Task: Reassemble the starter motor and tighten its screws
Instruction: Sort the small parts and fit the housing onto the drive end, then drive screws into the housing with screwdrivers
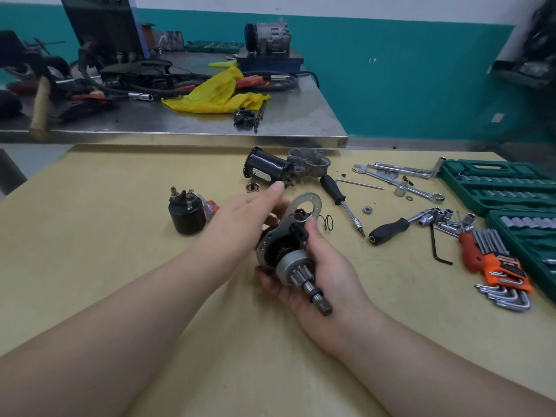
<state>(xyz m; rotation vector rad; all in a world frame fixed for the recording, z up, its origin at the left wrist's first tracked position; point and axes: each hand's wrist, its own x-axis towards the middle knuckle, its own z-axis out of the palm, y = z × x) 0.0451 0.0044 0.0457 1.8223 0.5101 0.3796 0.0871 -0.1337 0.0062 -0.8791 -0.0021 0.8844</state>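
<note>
While raised just above the yellow table (120,206), gear assembly (293,260) cradled in curled right hand (319,275), left hand (246,218) fingers wrapped behind its metal plate (304,206); black motor body (267,167) lying beyond

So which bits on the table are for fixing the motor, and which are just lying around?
For the job:
pinion assembly, held by left hand and right hand
black motor body
solenoid
aluminium nose housing
screwdriver

Just lying about:
yellow rag
hammer
</note>
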